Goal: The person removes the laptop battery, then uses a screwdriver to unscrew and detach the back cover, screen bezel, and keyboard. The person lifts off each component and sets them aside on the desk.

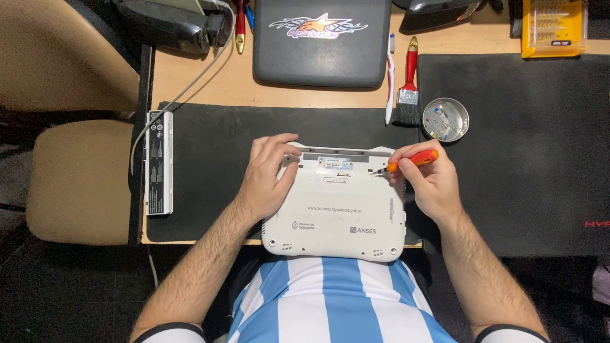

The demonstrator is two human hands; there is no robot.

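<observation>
A small white laptop (337, 216) lies bottom side up on a black mat (203, 165), near the table's front edge. My left hand (267, 174) rests flat on its left side, fingers spread over the far left corner. My right hand (429, 181) grips an orange-handled screwdriver (413, 161), with the tip touching the laptop's far right area by the battery bay.
A white battery pack (159, 162) lies at the mat's left edge. A round metal dish (445, 119) with small screws, a red-handled brush (408, 86) and a toothbrush (389, 79) sit behind the laptop. A dark case (321, 41), a yellow bit set (551, 26) and a second black mat (521, 152) lie beyond.
</observation>
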